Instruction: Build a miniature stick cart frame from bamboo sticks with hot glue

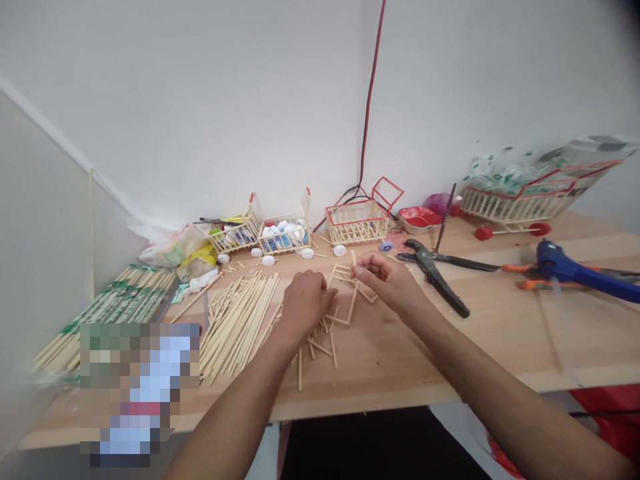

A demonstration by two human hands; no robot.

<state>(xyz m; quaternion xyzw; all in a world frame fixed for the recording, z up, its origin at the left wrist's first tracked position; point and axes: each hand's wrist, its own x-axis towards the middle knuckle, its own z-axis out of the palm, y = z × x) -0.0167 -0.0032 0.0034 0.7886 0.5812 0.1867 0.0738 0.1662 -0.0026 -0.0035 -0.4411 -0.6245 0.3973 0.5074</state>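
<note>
My right hand (383,277) pinches a short wooden stick (353,256) between thumb and fingertips, its end pointing up. Just below those fingertips, a small square frame of thin sticks (354,303) stands over the tabletop. My left hand (307,297) is closed at the frame's left side, knuckles up; its fingers hide whatever they grip. Loose short sticks (333,350) lie under and in front of the left hand. To its left spreads a big pile of cut sticks (245,327).
Behind stand small stick carts, one a red-trimmed cart (357,223), beside a red paint dish (420,218). Black-handled pliers (435,273) and a blue glue gun (570,267) lie right. A larger cart (515,207) holds plastic bags. Packaged sticks (120,297) and a blurred-out object (150,387) are left.
</note>
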